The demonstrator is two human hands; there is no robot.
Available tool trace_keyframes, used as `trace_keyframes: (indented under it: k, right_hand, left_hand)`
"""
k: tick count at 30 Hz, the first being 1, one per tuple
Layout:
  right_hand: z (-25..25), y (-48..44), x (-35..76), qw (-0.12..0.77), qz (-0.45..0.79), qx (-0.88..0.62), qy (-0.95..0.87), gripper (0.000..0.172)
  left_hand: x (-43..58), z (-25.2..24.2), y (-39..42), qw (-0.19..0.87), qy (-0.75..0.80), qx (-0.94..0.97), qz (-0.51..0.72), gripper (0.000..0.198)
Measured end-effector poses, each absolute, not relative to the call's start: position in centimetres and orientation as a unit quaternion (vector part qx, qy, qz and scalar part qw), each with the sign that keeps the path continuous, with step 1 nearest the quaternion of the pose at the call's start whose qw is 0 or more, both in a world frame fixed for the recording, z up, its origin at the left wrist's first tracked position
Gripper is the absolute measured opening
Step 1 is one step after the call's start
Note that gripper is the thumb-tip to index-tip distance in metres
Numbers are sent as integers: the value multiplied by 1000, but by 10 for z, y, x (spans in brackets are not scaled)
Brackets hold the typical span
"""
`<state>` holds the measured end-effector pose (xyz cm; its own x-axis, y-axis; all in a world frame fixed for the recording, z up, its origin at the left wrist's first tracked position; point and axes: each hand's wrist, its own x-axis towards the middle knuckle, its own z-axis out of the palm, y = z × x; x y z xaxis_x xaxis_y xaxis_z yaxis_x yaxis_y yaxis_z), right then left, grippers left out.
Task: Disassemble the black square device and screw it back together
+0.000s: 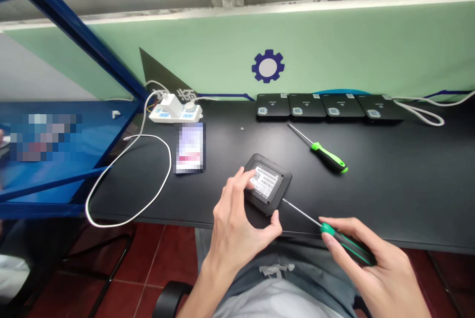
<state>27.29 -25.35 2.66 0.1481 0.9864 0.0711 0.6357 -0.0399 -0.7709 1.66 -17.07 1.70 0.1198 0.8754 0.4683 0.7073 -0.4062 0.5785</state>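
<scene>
A black box (pixel 268 185) sits label-up, green-handled screwdriver (pixel 336 235) slanting beside it.

Matt plastic box (pixel 277 192), smooth metal screwdriver shaft (pixel 302 213)

Bright overall, evenly diffused; direction hard to tell. Soft grey sheen on black tabletop (pixel 222 150); dim below it, near left. Crispest around centre, though small print on white label (pixel 265 183) too fine to read. Pixelated over phone-like panel (pixel 190 148) and patch at far left (pixel 44 135). Smeared, stretched towards edges, blue frame (pixel 85 36) included.
</scene>
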Motion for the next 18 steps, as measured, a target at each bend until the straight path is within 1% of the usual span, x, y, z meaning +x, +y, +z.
trace_keyframes:
  k: [3, 8, 18]
  right_hand:
    - [29, -253, 263, 336, 269, -705, -564, 40]
    - [32, -252, 257, 337, 270, -713, -552, 42]
    - [39, -242, 261, 320, 280, -699, -575, 40]
  left_hand:
    - [17, 15, -171, 105, 534, 742, 391, 81]
    - [17, 15, -169, 106, 532, 742, 393, 77]
    - [15, 16, -164, 110, 534, 743, 388, 76]
